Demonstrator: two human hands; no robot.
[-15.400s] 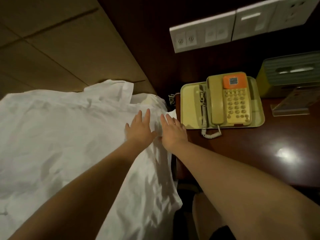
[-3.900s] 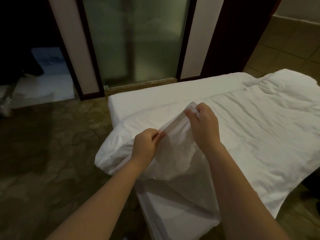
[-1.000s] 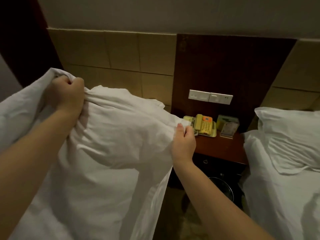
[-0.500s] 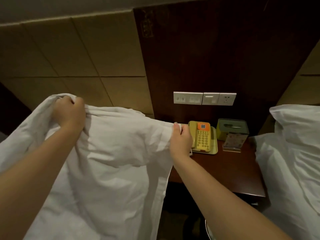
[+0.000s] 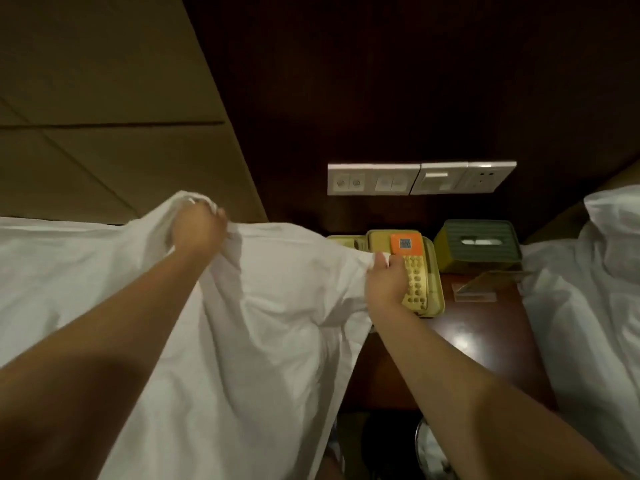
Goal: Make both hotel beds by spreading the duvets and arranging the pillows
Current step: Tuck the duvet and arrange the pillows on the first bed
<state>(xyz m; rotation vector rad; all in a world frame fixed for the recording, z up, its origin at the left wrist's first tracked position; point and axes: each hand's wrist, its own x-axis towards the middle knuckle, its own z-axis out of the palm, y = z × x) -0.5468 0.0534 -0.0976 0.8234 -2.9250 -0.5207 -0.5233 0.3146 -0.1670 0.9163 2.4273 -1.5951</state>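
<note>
Gripping a white duvet (image 5: 259, 323) by its top edge, a person holds it raised across the head of a hotel bed. Above and to the left of the left hand (image 5: 197, 226), tan padded wall panels (image 5: 104, 98) fill the background. That hand is closed in a fist, with a bunch of cloth gathered inside it and a small peak of fabric standing up just past the knuckles. The duvet stretches between the two hands and hangs down below both forearms, its right side falling in a long fold under the right wrist. The right hand (image 5: 384, 282) has its fingers curled round the duvet's corner, thumb pointing up against the cloth. Just beyond this hand sits a yellow telephone (image 5: 420, 271) with an orange label, partly hidden by the knuckles. Above it, on dark wood panelling (image 5: 381, 81), runs a row of white switches and sockets (image 5: 415, 178). Right of the hand stand a green tissue box (image 5: 478, 245) and a clear plastic card stand (image 5: 481, 289), all on a glossy brown nightstand (image 5: 485, 341). Farthest right, well apart from the hand, lie the pillow (image 5: 613, 216) and white covers of the second bed (image 5: 588, 323).
</note>
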